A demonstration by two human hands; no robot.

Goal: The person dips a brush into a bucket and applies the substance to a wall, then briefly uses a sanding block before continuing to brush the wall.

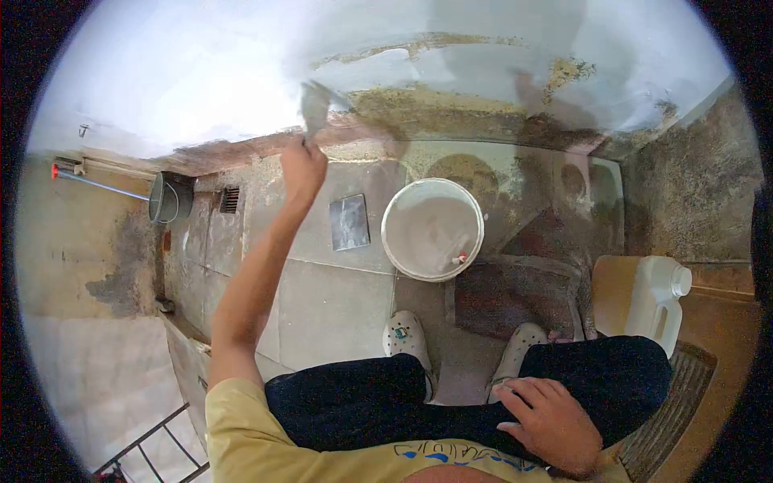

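Note:
My left hand (304, 173) is closed around the handle of a putty knife (315, 109), stretched out towards the lower wall. The broad grey blade is blurred and lies over the edge between white coating and brown, peeling patches on the wall (419, 105); whether it touches cannot be told. My right hand (555, 419) rests on my trousers near the right knee, fingers apart and holding nothing. Between the wall and my feet stands a white bucket (386, 241) with pale grey material inside and a small red-and-white object in it. Left of the bucket, a flat grey rectangular plate (349, 222) lies on the floor.
A dark mat (515, 298) lies right of the bucket. Beside it stands a white plastic jug (662, 302). Further left are a dark pail (171, 197), a floor drain (230, 200) and a blue-handled pole (105, 185). A metal rack (153, 443) shows at lower left.

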